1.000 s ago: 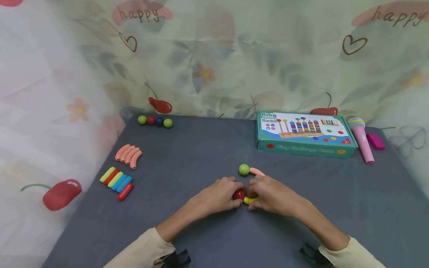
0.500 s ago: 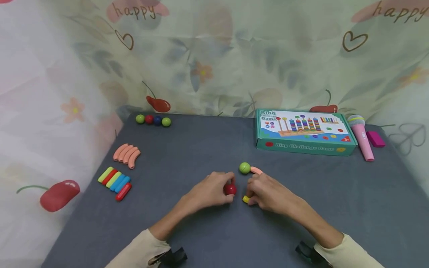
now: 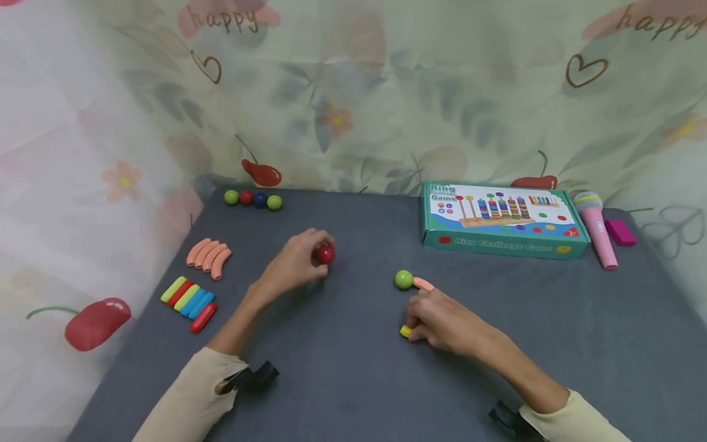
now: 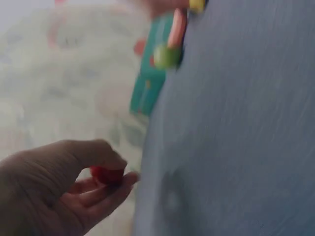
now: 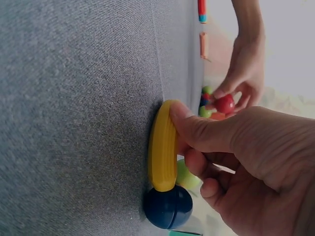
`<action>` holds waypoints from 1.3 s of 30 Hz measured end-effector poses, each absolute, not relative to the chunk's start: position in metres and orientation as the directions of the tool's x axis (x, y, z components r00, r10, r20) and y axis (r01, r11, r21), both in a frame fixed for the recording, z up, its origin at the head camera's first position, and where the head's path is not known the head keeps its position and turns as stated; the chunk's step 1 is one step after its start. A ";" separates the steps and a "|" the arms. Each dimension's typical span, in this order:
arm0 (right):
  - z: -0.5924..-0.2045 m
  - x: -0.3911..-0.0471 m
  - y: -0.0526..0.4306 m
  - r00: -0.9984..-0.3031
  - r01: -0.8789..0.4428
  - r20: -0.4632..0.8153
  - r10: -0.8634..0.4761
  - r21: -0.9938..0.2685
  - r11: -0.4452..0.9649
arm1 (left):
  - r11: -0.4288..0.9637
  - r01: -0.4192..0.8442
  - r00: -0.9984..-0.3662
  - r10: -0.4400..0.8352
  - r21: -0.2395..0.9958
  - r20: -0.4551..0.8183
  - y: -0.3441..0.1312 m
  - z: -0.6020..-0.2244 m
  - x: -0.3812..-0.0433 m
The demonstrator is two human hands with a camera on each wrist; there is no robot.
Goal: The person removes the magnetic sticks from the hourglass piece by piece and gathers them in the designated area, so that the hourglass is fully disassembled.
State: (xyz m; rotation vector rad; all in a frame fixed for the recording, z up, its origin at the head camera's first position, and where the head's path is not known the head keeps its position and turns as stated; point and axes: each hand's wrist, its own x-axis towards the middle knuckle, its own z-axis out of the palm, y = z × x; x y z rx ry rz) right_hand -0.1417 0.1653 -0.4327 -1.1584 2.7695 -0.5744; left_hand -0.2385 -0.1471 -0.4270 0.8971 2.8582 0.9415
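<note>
My left hand (image 3: 295, 261) holds a shiny red ball (image 3: 326, 255) between thumb and fingers, left of the table's middle; the left wrist view shows it raised above the cloth. My right hand (image 3: 450, 322) pinches a yellow curved, banana-like toy piece (image 5: 163, 147) lying on the table. A dark blue ball (image 5: 167, 206) touches one end of that piece; in the head view the right hand hides it. Just beyond the right hand lie a green ball (image 3: 404, 280) and a pink curved piece (image 3: 423, 283), end to end.
Several balls (image 3: 253, 199) line the back left edge. Pink curved pieces (image 3: 208, 258) and coloured sticks (image 3: 189, 301) lie at the left. A green game box (image 3: 505, 220), a pink toy microphone (image 3: 596, 230) and a magenta block (image 3: 621, 232) stand back right.
My left hand has carried the red ball away from the yellow piece, leftward and toward the back. My right hand has stayed at the yellow piece, nearly still over the last half second.
</note>
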 end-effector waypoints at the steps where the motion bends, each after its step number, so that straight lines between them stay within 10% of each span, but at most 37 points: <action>1: -0.433 -0.142 0.165 -0.710 -0.665 0.063 -0.701 -0.384 0.640 | 0.656 0.513 -0.843 0.506 0.553 0.182 -0.153 -0.428 -0.248; 21: -0.429 -0.144 0.169 -0.737 -0.622 0.028 -0.675 -0.419 0.662 | 0.796 0.488 -0.867 0.399 0.357 0.298 -0.193 -0.434 -0.355; 39: -0.431 -0.149 0.171 -0.739 -0.583 -0.020 -0.673 -0.481 0.655 | 0.835 0.460 -0.868 0.350 0.303 0.352 -0.208 -0.457 -0.372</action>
